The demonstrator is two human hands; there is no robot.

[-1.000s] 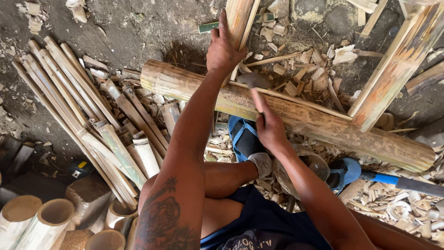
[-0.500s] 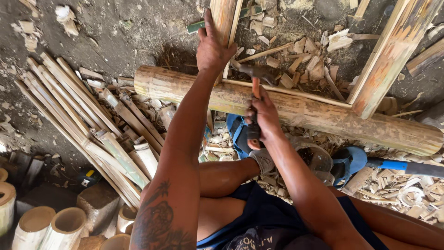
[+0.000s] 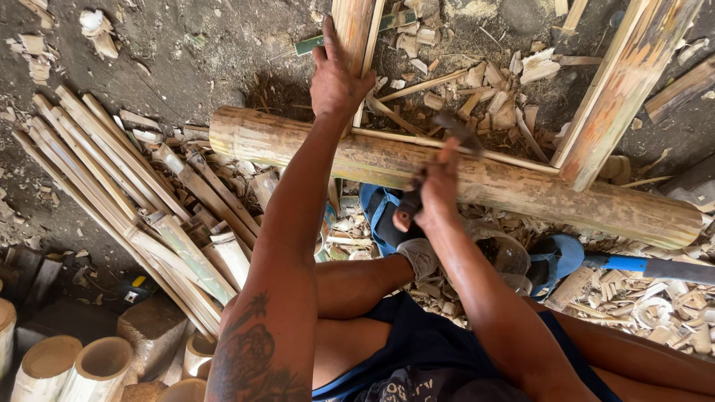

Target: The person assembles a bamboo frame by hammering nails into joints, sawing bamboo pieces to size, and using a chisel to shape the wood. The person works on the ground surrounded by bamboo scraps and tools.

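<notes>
Soft, even daylight with weak shadows under the log (image 3: 462,175), no glare; the right hand (image 3: 436,190) and its tool are motion-blurred, edges slightly stretched by the wide lens.

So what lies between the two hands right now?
In the head view, the thick bamboo log runs between the left hand, on an upright bamboo piece, and the right hand.

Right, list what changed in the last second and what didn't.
The right hand closed its grip on the blade tool and drew it back along the bamboo pole toward the body. The left hand stayed gripping the upright bamboo piece; the pole and the split strips did not move.
</notes>
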